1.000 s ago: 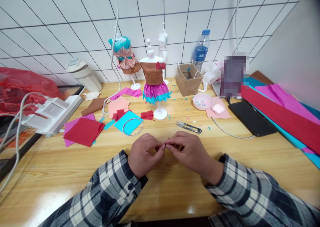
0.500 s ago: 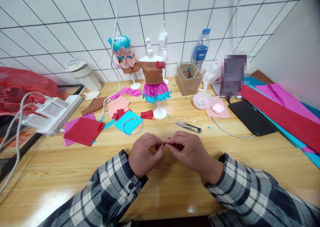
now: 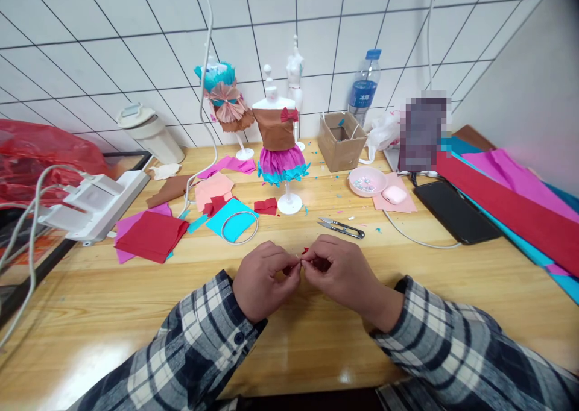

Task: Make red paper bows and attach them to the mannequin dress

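Observation:
In the head view my left hand (image 3: 266,281) and my right hand (image 3: 341,278) meet low over the table, thumb and forefinger of each closed in a pinch. Their fingertips touch, and whatever lies between them is too small to make out. A tiny red scrap (image 3: 305,250) shows just beyond the right fingertips; whether it is held or lies on the table I cannot tell. Thread snips (image 3: 341,228) lie just past my right hand. Beyond my left hand, a metal ring (image 3: 240,244) rests partly on a blue paper square (image 3: 230,223).
A small dress form (image 3: 274,131) in a brown top, red bow and pink-blue skirt stands ahead. Behind are a decorated form (image 3: 224,100), a cardboard box (image 3: 342,149) and a bottle (image 3: 364,91). Red paper (image 3: 152,236) lies left; a pink bowl (image 3: 362,191) and black phone (image 3: 456,212) right.
My fingertips have drawn closer together and now touch, hiding most of the pale bit that showed between them. The things on the table have stayed put.

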Demonstrator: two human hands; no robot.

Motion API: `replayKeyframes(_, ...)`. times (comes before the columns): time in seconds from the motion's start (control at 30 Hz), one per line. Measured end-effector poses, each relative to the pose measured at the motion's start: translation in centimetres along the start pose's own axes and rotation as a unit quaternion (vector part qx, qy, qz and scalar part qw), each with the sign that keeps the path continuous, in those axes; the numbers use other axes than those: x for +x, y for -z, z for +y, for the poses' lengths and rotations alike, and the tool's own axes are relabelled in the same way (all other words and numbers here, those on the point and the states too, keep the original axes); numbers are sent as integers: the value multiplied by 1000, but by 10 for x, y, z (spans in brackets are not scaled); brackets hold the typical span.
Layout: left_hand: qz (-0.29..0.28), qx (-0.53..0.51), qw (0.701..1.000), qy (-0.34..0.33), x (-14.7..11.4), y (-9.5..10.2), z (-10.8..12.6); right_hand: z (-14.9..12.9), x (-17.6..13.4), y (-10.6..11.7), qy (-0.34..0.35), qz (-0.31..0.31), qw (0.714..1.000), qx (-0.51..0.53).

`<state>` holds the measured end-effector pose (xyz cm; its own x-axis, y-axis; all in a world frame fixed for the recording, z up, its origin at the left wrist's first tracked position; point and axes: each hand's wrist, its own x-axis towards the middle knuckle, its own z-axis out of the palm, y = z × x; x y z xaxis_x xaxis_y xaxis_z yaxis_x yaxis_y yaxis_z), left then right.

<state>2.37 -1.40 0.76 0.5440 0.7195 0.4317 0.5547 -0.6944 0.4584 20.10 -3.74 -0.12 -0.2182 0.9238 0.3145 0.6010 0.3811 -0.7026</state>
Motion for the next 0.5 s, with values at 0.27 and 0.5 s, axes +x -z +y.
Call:
replayKeyframes(0.27, -3, -28, 999, 46, 0, -1, 0, 3, 2, 1, -2, -3, 1000, 27)
replayKeyframes(0.5, -17, -20, 998, 49, 0, 1, -4, 4, 1, 1, 12, -2, 999, 49)
